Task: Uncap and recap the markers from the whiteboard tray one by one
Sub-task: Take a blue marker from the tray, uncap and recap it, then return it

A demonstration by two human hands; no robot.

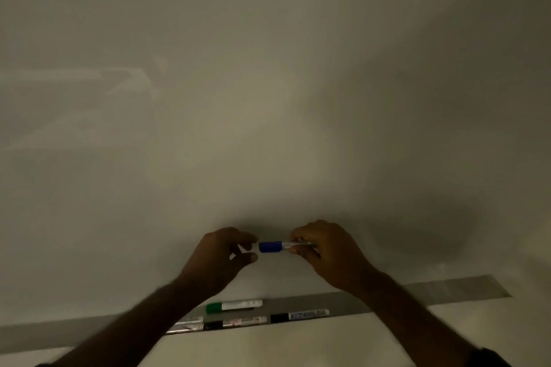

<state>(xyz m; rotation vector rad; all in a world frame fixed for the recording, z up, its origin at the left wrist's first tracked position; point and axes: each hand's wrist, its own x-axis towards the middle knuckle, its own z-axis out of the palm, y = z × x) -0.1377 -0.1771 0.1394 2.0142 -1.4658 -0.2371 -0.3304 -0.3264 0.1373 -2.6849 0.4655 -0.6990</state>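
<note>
A blue-capped marker (278, 246) is held level in front of the whiteboard (268, 98), its cap on and pointing left. My right hand (325, 250) grips the clear barrel. My left hand (220, 259) hovers just left of the cap with thumb and forefinger apart; whether they touch the cap I cannot tell. Below, on the grey tray (447, 289), lie a green-capped marker (232, 306), a black-capped marker (238, 322) and another black-capped one (299, 316). My left forearm partly hides one more marker (186, 326).
The whiteboard fills most of the view and is dimly lit, with faint reflections at the left. The tray runs as a long strip across the bottom, from left to right. A pale surface shows below the tray.
</note>
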